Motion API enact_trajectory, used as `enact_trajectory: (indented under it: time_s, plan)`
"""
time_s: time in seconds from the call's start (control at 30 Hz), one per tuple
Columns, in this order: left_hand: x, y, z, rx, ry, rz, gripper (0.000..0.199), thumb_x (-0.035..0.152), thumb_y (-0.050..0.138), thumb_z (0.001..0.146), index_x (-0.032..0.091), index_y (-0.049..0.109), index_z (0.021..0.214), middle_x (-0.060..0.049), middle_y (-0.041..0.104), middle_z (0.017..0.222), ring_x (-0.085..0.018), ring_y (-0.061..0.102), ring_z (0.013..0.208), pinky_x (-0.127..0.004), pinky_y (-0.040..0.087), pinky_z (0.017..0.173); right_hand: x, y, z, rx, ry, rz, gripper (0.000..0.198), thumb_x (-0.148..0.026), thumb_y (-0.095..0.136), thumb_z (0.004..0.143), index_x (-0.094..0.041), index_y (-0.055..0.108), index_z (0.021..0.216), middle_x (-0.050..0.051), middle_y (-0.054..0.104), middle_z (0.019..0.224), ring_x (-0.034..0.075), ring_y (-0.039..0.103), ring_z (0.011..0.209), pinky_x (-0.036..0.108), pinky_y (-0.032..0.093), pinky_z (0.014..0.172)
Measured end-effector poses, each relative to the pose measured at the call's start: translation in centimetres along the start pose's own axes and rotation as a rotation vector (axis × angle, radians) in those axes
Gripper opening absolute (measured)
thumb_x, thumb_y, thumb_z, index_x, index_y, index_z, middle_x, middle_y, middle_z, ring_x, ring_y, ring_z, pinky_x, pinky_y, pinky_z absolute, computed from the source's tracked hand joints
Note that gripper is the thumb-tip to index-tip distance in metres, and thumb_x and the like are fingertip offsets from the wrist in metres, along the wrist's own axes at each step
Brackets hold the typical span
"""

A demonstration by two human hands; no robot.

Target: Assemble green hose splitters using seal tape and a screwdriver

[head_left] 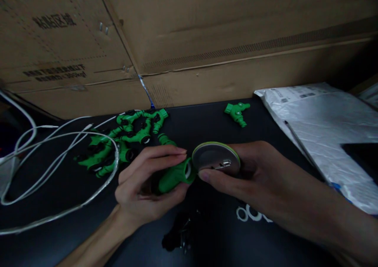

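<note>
My left hand [147, 180] is wrapped round a green plastic Y-shaped hose connector [174, 177], its wide mouth facing right with a pale ring inside. Between the thumb and fingers of my right hand [251, 172] is a round pin-back button badge [217, 158], its metal back and pin turned toward me. The badge's left edge is close to the connector's mouth; whether they touch I cannot tell. Below my hands lie small black and metal parts [180, 233]. White ring washers [249, 213] lie partly under my right wrist.
Several green hose connectors [138, 135] are heaped at the left, beside looped white cables [65, 152]. A single green connector [237, 112] lies at the back. A white plastic mailer [325, 125] with a pen [298, 141] is at right. Cardboard boxes [206, 30] stand behind the black table [201, 119].
</note>
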State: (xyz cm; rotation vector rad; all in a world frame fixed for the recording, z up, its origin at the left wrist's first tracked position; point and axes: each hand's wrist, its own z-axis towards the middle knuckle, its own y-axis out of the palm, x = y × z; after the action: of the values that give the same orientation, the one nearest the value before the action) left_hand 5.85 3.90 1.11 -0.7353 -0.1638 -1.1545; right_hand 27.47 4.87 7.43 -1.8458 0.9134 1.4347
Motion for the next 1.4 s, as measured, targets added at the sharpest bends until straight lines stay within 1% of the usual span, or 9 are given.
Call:
enact_trajectory:
  time_s: [0.17,0.37,0.6,0.73,0.93,1.07,1.2,1.27,1.4]
  plan:
    - [-0.2,-0.2,-0.2,-0.019,0.036,0.041,0.043,0.007,0.080,0.077,0.020,0.071,0.117,-0.008,0.077,0.113,-0.021,0.076,0.094,-0.035,0.066,0.080,-0.1,0.0,-0.4,-0.007,0.033,-0.046,0.018,-0.025,0.059,0.093,-0.017,0.065,0.077,-0.003,0.045,0.067,0.011,0.036,0.063,0.024,0.030,0.054]
    - [-0.1,-0.3,-0.1,-0.014,0.059,0.087,0.040,0.011,0.081,0.078,0.022,0.072,0.115,-0.006,0.078,0.111,-0.021,0.077,0.091,-0.035,0.067,0.076,-0.2,0.2,-0.6,0.025,0.001,-0.137,0.021,-0.024,0.059,0.092,-0.018,0.061,0.073,-0.004,0.042,0.064,0.010,0.035,0.059,0.024,0.028,0.050]
    - [0.0,-0.2,-0.2,0.002,0.049,0.142,0.042,0.011,0.084,0.077,0.021,0.073,0.116,-0.005,0.078,0.113,-0.020,0.076,0.092,-0.034,0.067,0.078,0.4,0.5,-0.4,0.076,-0.023,-0.250,0.019,-0.025,0.059,0.093,-0.018,0.069,0.078,-0.001,0.057,0.069,0.012,0.044,0.061,0.026,0.030,0.052]
    - [-0.2,-0.2,-0.4,0.021,0.069,0.172,0.044,0.010,0.084,0.077,0.020,0.073,0.118,-0.007,0.078,0.113,-0.020,0.077,0.092,-0.033,0.068,0.078,0.4,0.9,-0.2,0.092,-0.041,-0.152,0.020,-0.025,0.059,0.093,-0.018,0.065,0.075,0.001,0.058,0.073,0.013,0.048,0.066,0.025,0.034,0.056]
    - [-0.4,-0.5,-0.4,0.080,0.102,0.238,0.046,0.008,0.087,0.075,0.022,0.072,0.117,-0.004,0.078,0.111,-0.020,0.077,0.092,-0.032,0.067,0.074,1.0,1.6,0.3,0.112,0.004,0.088,0.020,-0.023,0.067,0.089,-0.017,0.059,0.071,-0.004,0.044,0.065,0.010,0.039,0.062,0.022,0.033,0.054]
    - [-0.5,-0.5,-0.6,0.122,0.087,0.240,0.046,0.007,0.087,0.075,0.020,0.072,0.117,-0.006,0.077,0.111,-0.022,0.076,0.093,-0.035,0.066,0.073,1.7,1.7,0.4,0.128,0.029,0.206,0.031,-0.032,0.075,0.087,-0.016,0.058,0.067,-0.005,0.049,0.061,0.008,0.040,0.058,0.021,0.031,0.053]
    - [-0.4,-0.3,-0.7,0.151,0.052,0.230,0.044,0.006,0.085,0.076,0.022,0.072,0.115,-0.006,0.076,0.111,-0.022,0.075,0.091,-0.037,0.066,0.072,1.7,2.0,0.5,0.071,0.050,0.352,0.033,-0.037,0.076,0.088,-0.015,0.060,0.069,-0.004,0.053,0.063,0.007,0.045,0.059,0.021,0.035,0.057]
    - [-0.4,-0.2,-0.6,0.153,0.066,0.219,0.044,0.006,0.086,0.075,0.022,0.071,0.113,-0.005,0.076,0.108,-0.021,0.075,0.089,-0.036,0.065,0.070,1.6,2.0,0.5,0.058,0.048,0.373,0.033,-0.038,0.077,0.087,-0.015,0.060,0.070,-0.004,0.053,0.064,0.007,0.045,0.058,0.021,0.035,0.057]
    - [-0.6,-0.1,-0.4,0.184,0.087,0.226,0.044,0.005,0.087,0.072,0.023,0.070,0.108,-0.002,0.075,0.105,-0.020,0.075,0.085,-0.034,0.065,0.067,1.5,1.7,0.5,0.108,0.040,0.258,0.035,-0.040,0.077,0.087,-0.016,0.059,0.069,-0.004,0.051,0.063,0.008,0.042,0.057,0.023,0.031,0.054]
